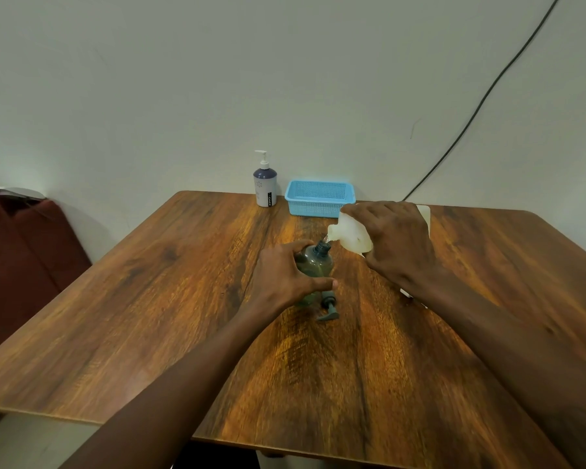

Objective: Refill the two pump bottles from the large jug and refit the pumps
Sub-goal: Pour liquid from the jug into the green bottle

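1. brown wood-grain table (149, 316) fills the head view, and both bare forearms reach out over it.
2. left hand (285, 279) wraps round a translucent green pump bottle (315, 262), with the fingers curled behind it and the thumb across its front. the bottle stands upright on the table with its neck open.
3. right hand (396, 242) grips a pale translucent jug (351, 235) from above, fingers curled over its body. the jug is tilted, and its spout points toward the left hand and sits just above the green bottle's neck. whether liquid is running i cannot tell.
4. a grey-blue pump (329, 308) lies on its side on the table just under the left thumb, at the foot of the green bottle.
5. beyond the left hand, at the table's far edge by the wall, a white and purple pump bottle (265, 186) stands upright with its white pump fitted.
6. a blue mesh basket (319, 198) sits just beside that bottle, right behind the right hand's fingertips.
7. a small white piece shows under the right forearm, too hidden to identify.
8. a black cable (481, 103) climbs the wall high above the right hand, and a dark red seat (24, 248) lies well off to the left of the left hand.
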The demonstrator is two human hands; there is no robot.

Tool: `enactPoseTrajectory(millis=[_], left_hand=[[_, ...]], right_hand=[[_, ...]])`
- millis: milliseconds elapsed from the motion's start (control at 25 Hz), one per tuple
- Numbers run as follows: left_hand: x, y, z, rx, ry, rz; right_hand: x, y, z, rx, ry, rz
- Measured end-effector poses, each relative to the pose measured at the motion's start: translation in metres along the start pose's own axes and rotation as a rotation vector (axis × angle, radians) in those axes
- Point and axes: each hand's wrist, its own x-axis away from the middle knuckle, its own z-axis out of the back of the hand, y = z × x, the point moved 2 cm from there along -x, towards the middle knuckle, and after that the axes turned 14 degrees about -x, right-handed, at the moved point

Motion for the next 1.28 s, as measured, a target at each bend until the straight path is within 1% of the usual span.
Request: enactPoseTrajectory(millis=[280,1280], left_hand=[[0.0007,0.0010,0.0012,0.007,0.008,-0.013],[-0.0011,-0.0023,-0.0022,-0.016,-0.042,0.011]], right_hand=[[0.0004,-0.0006,0.0020,-0.016,0.006,0.002],[-0.0007,0.0032,-0.0022,0.009,-0.003,0.007]])
